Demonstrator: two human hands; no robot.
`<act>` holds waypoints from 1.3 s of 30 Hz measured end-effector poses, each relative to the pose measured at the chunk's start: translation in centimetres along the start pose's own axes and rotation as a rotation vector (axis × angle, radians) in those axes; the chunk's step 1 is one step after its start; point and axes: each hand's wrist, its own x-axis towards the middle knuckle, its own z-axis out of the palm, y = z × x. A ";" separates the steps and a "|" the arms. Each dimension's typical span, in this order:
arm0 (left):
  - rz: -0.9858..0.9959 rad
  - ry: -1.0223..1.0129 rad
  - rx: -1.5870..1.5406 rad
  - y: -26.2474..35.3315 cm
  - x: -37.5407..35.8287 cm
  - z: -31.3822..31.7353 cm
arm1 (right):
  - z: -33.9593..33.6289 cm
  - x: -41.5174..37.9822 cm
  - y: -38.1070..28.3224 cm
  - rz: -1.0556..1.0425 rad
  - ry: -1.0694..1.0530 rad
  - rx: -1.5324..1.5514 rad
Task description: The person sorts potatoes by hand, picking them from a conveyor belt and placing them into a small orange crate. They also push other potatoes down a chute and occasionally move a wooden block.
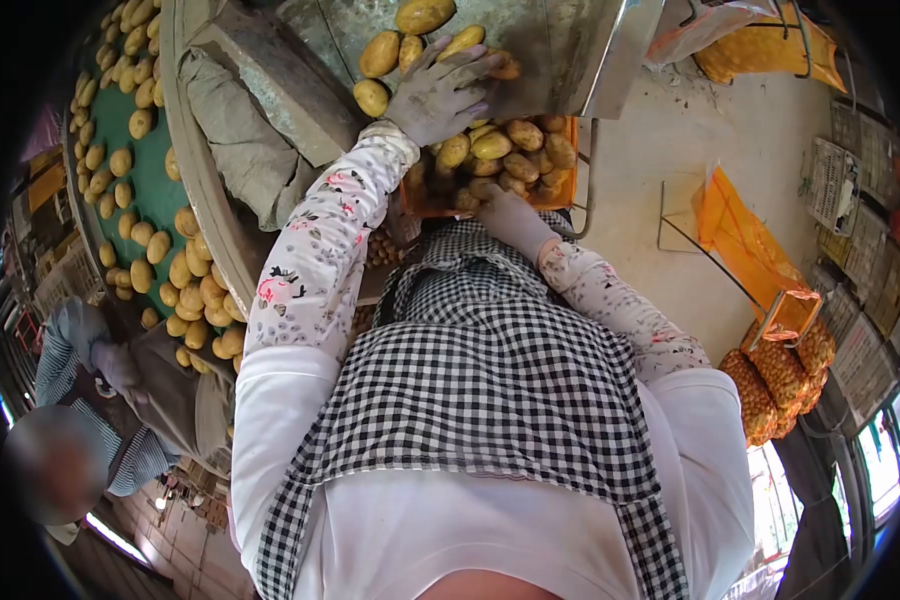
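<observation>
My left hand (438, 100), in a dirty grey glove, lies with fingers spread on a metal chute (540, 50). Its fingertips reach over a yellow potato (464, 40) and a browner potato (505, 65). Several more potatoes (379, 54) rest around that hand. Just below the chute is an orange crate (573, 170) heaped with potatoes (520, 166). At the crate's near side is my right hand (513, 220), also gloved, its fingers curled in against the nearest potatoes. Whatever those fingers hold is hidden.
A green conveyor (142, 205) carrying many potatoes runs along the left, where another person (120, 380) stands. Grey cloth (242, 135) lies beside the chute. To the right are an orange mesh bag on a stand (740, 235), filled sacks (780, 385) and stacked crates (832, 185).
</observation>
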 end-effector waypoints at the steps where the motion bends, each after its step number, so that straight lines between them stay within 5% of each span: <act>1: -0.001 -0.003 -0.001 0.1 0.0 -0.1 | -0.4 -0.5 -0.1 0.011 0.065 -0.053; 6: -0.010 -0.019 0.005 0.3 0.2 -0.2 | 0.0 -0.1 -0.2 -0.118 0.383 -0.294; 9: -0.011 -0.028 -0.003 0.4 0.4 -0.5 | 1.1 1.5 -2.7 -0.004 0.426 -0.358; 16: 0.006 0.015 -0.018 0.4 0.8 -0.6 | 2.6 4.2 -3.8 -0.217 0.068 -0.383; 19: 0.001 0.017 -0.040 0.8 0.8 -0.7 | 4.6 3.0 -2.8 -0.304 0.095 -0.378; 24: 0.021 0.040 -0.037 0.6 0.7 -0.5 | -0.5 3.0 -2.5 -0.106 0.261 -0.654; 30: 0.013 0.006 -0.054 0.7 0.7 -1.0 | 0.2 6.4 -3.5 0.036 0.085 -0.833; 33: 0.008 0.019 -0.064 0.6 0.8 -1.1 | 0.2 7.9 -3.1 0.078 -0.175 -0.733; 36: 0.009 0.041 -0.080 0.6 0.8 -1.0 | 0.1 7.3 -1.8 0.134 -0.053 -0.493; 39: 0.008 0.039 -0.075 0.7 0.5 -1.0 | -1.0 5.7 -1.4 -0.029 0.062 -0.307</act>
